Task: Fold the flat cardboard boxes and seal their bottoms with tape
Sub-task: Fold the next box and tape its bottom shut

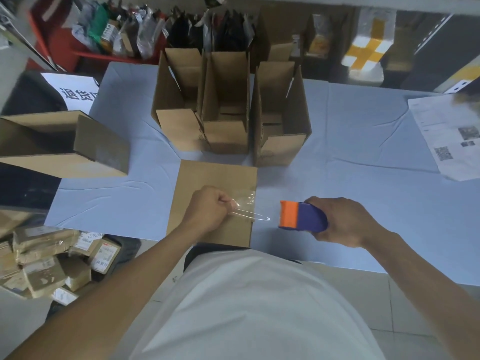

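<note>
Head camera looks straight down at the box being worked on (pixel 207 183), bottom side up at the near edge of the table (pixel 363 126). A strip of clear tape (pixel 246 203) runs across its closed flaps to the right edge, where a loose tail hangs off, crinkled and catching the light. The left hand (pixel 207 209) is fisted on the box with its fingers pinching the tape down. The right hand (pixel 342 222) is wrapped around a blue and orange tape dispenser (pixel 301 215), held just off the box's right side and apart from the tape end (so the strip looks cut, though I can't be sure).

By my reckoning this bottom is nearly sealed; the tail wants smoothing down. Three erected boxes (pixel 228 110) stand open-topped in a row behind it, apparently finished, and another carton (pixel 65 144) sits at the left. I see no flat boxes waiting.

A pale blue cloth covers the table, with a printed sheet (pixel 446 136) at the far right. Wrapped parcels (pixel 52 263) pile up on the floor at left, and bags crowd the back wall.
</note>
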`<state>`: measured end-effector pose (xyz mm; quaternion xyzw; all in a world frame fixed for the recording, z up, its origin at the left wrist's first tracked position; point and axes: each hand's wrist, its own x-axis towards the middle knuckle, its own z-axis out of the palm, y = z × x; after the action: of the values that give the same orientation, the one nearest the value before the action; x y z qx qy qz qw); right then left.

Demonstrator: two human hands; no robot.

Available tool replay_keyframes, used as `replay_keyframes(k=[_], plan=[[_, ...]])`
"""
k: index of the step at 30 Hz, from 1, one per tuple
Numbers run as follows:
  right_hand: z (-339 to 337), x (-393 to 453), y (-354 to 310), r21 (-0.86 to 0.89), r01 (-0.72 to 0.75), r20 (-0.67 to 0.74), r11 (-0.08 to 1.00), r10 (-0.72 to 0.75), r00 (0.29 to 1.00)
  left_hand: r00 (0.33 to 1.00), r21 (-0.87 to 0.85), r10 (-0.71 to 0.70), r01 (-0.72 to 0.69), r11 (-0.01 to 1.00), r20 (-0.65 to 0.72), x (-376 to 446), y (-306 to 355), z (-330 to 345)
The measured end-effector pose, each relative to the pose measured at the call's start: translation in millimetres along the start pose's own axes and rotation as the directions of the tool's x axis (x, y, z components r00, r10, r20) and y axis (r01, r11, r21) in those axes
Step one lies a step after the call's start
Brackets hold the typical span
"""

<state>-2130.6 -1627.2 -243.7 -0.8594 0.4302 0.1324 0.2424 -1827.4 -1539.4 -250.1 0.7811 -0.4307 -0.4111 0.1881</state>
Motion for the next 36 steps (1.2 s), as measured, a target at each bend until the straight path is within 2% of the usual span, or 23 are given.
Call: replay_keyframes(k=[3, 5, 8, 10, 12, 14, 16, 17, 23, 26, 27, 30, 31, 33, 34, 35, 36], plan=[[10, 7, 0, -0.019, -0.014, 0.023, 1.000, 0.014, 1.000, 0.998, 0.095, 0.028, -0.022, 0.995, -0.056, 0, -1, 7], [16, 11, 0, -0.047, -0.015, 0.044, 0.999, 0.017, 0.999, 0.996, 0.235, 0.032, -0.011, 0.972, -0.084, 2, -2, 7], [23, 18, -1, -0.077, -0.023, 0.069, 0.997, 0.028, 0.997, 0.998, 0.351, 0.000, 0.024, 0.936, -0.067, 4, -5, 0], [25, 24, -6, -0.088, -0.027, 0.085, 0.996, 0.034, 0.996, 0.997, 0.441, 0.049, -0.016, 0.897, -0.065, 6, -2, -4], [25, 29, -12, -0.114, -0.022, 0.099, 0.993, 0.033, 0.995, 0.972, 0.547, 0.231, -0.166, 0.820, -0.052, 5, 6, -2], [25, 34, -19, -0.142, -0.015, 0.101, 0.990, 0.030, 0.994, 0.892, 0.524, 0.450, -0.403, 0.751, 0.041, 1, 16, 7], [24, 38, -25, -0.169, -0.011, 0.101, 0.986, 0.029, 0.994, 0.814, 0.447, 0.559, -0.564, 0.694, 0.159, -2, 19, 18], [24, 39, -27, -0.180, -0.010, 0.104, 0.984, 0.029, 0.994, 0.795, 0.436, 0.570, -0.597, 0.673, 0.210, -2, 18, 24], [22, 48, -51, -0.222, -0.081, 0.136, 0.972, 0.113, 0.984, 0.834, 0.326, 0.507, -0.551, 0.768, 0.218, 13, 1, 26], [15, 56, -57, -0.360, -0.093, 0.161, 0.928, 0.160, 0.974, 0.828, 0.310, 0.511, -0.561, 0.768, 0.233, 15, 0, 27], [10, 57, -52, -0.352, -0.113, 0.161, 0.929, 0.179, 0.971, 0.844, 0.311, 0.484, -0.535, 0.785, 0.230, 14, 1, 30], [-10, 50, -30, -0.241, -0.169, 0.116, 0.956, 0.201, 0.973, 0.953, 0.216, 0.255, -0.288, 0.933, 0.166, 11, 9, 36], [-16, 43, -24, -0.209, -0.178, 0.101, 0.961, 0.202, 0.974, 0.954, 0.226, 0.240, -0.277, 0.934, 0.177, 11, 11, 39], [-22, 28, -14, -0.129, -0.192, 0.070, 0.973, 0.202, 0.977, 0.912, 0.352, 0.322, -0.397, 0.848, 0.253, 8, 17, 39], [-23, 20, -11, -0.073, -0.203, 0.045, 0.976, 0.207, 0.977, 0.873, 0.428, 0.367, -0.480, 0.766, 0.322, 9, 19, 36], [-22, 13, -9, -0.017, -0.212, 0.018, 0.977, 0.212, 0.977, 0.835, 0.478, 0.380, -0.542, 0.692, 0.397, 11, 23, 32], [-20, 6, -9, 0.031, -0.213, -0.007, 0.976, 0.214, 0.977, 0.818, 0.481, 0.378, -0.565, 0.670, 0.433, 15, 26, 29]])
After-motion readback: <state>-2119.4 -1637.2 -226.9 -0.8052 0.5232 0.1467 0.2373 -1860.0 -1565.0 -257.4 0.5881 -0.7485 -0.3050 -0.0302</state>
